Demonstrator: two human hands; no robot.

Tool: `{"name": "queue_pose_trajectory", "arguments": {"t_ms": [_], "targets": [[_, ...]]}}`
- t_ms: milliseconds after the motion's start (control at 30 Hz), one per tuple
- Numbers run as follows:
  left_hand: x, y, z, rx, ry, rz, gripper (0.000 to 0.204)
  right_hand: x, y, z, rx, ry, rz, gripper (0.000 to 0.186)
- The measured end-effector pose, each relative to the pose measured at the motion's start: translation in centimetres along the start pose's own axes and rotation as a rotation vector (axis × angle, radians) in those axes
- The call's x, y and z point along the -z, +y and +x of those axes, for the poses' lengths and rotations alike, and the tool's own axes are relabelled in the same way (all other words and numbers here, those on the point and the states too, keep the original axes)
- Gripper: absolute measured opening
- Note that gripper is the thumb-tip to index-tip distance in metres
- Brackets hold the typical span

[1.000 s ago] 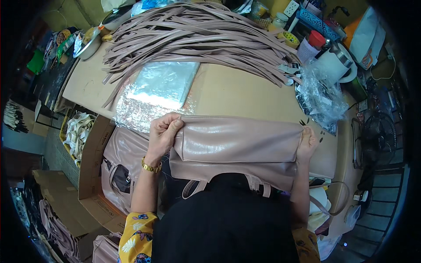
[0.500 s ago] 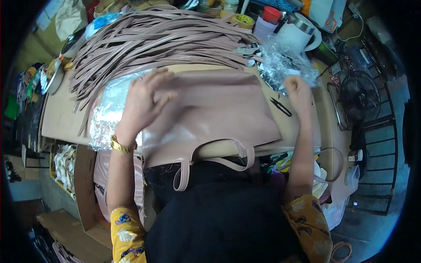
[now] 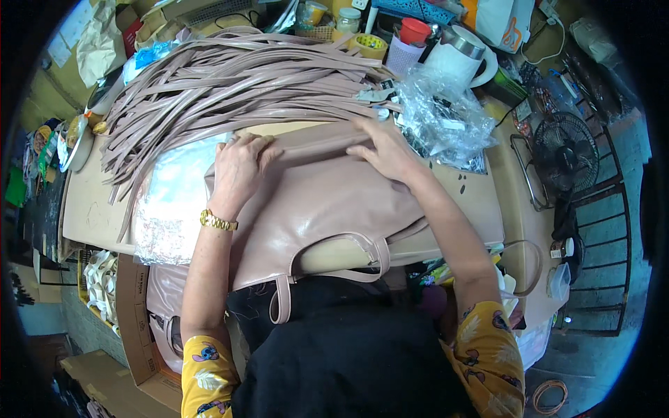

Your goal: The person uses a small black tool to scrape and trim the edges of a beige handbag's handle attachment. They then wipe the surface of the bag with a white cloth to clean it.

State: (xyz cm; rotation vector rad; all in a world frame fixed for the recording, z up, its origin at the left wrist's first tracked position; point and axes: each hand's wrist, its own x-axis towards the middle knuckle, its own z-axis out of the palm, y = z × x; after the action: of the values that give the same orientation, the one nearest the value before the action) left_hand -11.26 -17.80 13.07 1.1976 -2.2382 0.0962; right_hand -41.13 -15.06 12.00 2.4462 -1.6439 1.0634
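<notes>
A dusty-pink leather-look handbag (image 3: 327, 202) lies on the table in front of me, its two strap handles (image 3: 281, 298) toward my body and one hanging over the near edge. My left hand (image 3: 240, 167), with a gold watch on its wrist, has its fingers curled over the bag's far left part. At the far edge, right of centre, my right hand (image 3: 387, 150) grips the bag with thumb on the near side and fingers beyond. Between the hands the far edge is raised in a rolled fold. The right fingertips are partly hidden.
Many pink straps (image 3: 237, 83) are heaped behind the bag. Clear plastic sleeves (image 3: 174, 202) lie at the left, crumpled clear plastic (image 3: 446, 111) at the right. A white jug (image 3: 456, 59) stands at the back, a black fan (image 3: 566, 150) far right. An open carton (image 3: 136, 313) stands below left.
My right hand has come left from beside the bag onto its far edge. That edge, flat before, is now bunched up between my hands. The black thread snips are now mostly covered by my right arm.
</notes>
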Motion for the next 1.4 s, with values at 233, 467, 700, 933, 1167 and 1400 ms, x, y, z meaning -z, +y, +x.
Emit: {"name": "queue_pose_trajectory", "arguments": {"t_ms": [233,467,700,933,1167,1400], "targets": [[-0.8,-1.6,-5.6,0.138,-0.072,-0.204,0.023,0.9,1.5,-3.4,0.129,-0.205,-0.015,0.01],[-0.9,-3.1,-7.5,0.281,-0.052,-0.574,0.013,0.0,1.7,-5.6,0.091,-0.148,-0.04,0.017],[1.2,-3.9,-9.0,0.562,0.169,-0.908,0.018,-0.6,0.8,-6.2,0.041,-0.083,0.006,0.015],[7.4,1.2,-4.5,0.174,0.006,-0.397,0.027,0.4,0.8,-5.5,-0.245,-0.272,0.171,0.011],[-1.5,2.8,-5.2,0.014,-0.123,-0.002,0.037,-0.1,9.0,3.3,-0.255,0.046,-0.345,0.016],[-2.6,2.6,-6.3,0.04,-0.05,-0.166,0.03,-2.8,12.6,7.1,-0.231,0.109,-0.348,0.011]]}}
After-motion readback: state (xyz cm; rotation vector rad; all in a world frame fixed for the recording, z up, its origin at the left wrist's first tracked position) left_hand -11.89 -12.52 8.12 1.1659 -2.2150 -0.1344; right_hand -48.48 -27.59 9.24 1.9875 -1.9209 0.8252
